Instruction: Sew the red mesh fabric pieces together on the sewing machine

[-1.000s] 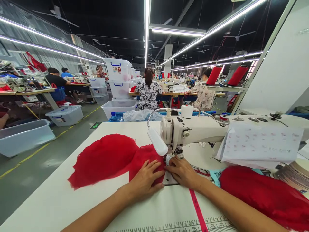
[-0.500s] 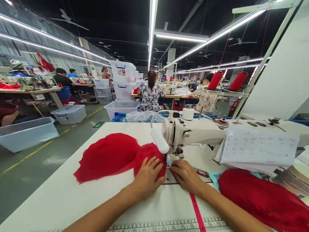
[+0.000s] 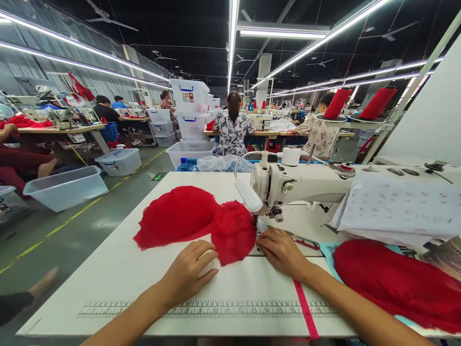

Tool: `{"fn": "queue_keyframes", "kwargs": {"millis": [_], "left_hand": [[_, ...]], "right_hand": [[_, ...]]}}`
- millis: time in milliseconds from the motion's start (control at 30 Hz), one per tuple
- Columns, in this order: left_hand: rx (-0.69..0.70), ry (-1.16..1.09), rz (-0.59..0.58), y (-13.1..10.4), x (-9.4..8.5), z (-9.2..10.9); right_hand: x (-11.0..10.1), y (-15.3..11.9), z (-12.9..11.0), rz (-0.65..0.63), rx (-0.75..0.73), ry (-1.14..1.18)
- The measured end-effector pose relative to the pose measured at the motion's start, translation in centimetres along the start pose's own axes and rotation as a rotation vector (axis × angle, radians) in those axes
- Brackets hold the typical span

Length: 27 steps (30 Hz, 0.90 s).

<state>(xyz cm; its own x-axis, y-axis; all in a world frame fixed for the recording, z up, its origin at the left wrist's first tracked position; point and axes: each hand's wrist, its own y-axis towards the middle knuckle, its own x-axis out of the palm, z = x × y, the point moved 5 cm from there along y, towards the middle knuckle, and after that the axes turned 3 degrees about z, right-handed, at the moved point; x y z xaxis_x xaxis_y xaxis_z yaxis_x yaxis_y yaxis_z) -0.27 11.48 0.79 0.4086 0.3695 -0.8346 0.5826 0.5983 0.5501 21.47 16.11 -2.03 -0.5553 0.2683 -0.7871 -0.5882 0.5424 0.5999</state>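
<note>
Red fabric lies on the white table in two joined parts: a large piece (image 3: 180, 214) to the left and a rounded piece (image 3: 234, 233) whose right edge is by the needle of the sewing machine (image 3: 275, 185). My left hand (image 3: 190, 269) is just below the fabric, fingers apart and curved over the tabletop, holding nothing. My right hand (image 3: 283, 252) rests by the needle plate, right of the rounded piece, its fingers bent together; whether they pinch anything is hidden.
Red scissors (image 3: 306, 242) lie behind my right forearm. A red fabric pile (image 3: 392, 283) sits at the right, under hanging paper (image 3: 399, 204). Printed rulers (image 3: 216, 310) run along the front. Co-workers and plastic bins (image 3: 66, 187) are beyond.
My left hand has come off the rounded fabric and moved left and toward me. My right hand stays by the needle plate. The camera view has shifted.
</note>
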Motion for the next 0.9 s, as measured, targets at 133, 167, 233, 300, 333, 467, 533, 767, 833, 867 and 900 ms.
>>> {"fn": "queue_keyframes", "kwargs": {"millis": [133, 167, 233, 300, 333, 467, 533, 767, 833, 867, 900], "left_hand": [[0.034, -0.016, -0.182, 2.0, 1.3, 1.0], [0.044, -0.035, -0.245, 2.6, 1.6, 1.2], [0.06, -0.085, -0.359, 3.8, 2.3, 1.4], [0.077, -0.139, -0.44, 4.8, 2.9, 1.6], [0.083, -0.164, -0.472, 5.1, 3.2, 1.6], [0.081, -0.255, -0.575, 5.3, 4.4, 1.7], [0.079, -0.281, -0.595, 5.0, 4.8, 1.9], [0.078, -0.322, -0.55, 4.8, 5.3, 2.6], [0.088, -0.329, -0.55, 4.8, 5.3, 2.6], [0.092, -0.332, -0.549, 4.7, 5.3, 2.6], [0.096, -0.336, -0.545, 4.7, 5.3, 2.6]], "right_hand": [[0.4, 0.2, -0.2, -0.044, 0.027, -0.02], [0.5, 0.2, -0.1, -0.05, 0.042, -0.022], [0.7, 0.3, 0.0, -0.056, 0.064, -0.031], [0.9, 0.5, 0.0, -0.054, 0.063, -0.058], [0.9, 0.5, -0.1, -0.05, 0.053, -0.076], [0.8, 0.6, -0.5, -0.022, 0.012, -0.104], [0.8, 0.4, -0.5, -0.011, 0.012, -0.083], [1.1, -0.1, 0.6, 0.012, 0.098, 0.051], [1.2, -0.1, 0.9, 0.014, 0.124, 0.096], [1.2, -0.1, 1.0, 0.013, 0.126, 0.101], [1.2, -0.1, 0.9, 0.01, 0.12, 0.094]]}}
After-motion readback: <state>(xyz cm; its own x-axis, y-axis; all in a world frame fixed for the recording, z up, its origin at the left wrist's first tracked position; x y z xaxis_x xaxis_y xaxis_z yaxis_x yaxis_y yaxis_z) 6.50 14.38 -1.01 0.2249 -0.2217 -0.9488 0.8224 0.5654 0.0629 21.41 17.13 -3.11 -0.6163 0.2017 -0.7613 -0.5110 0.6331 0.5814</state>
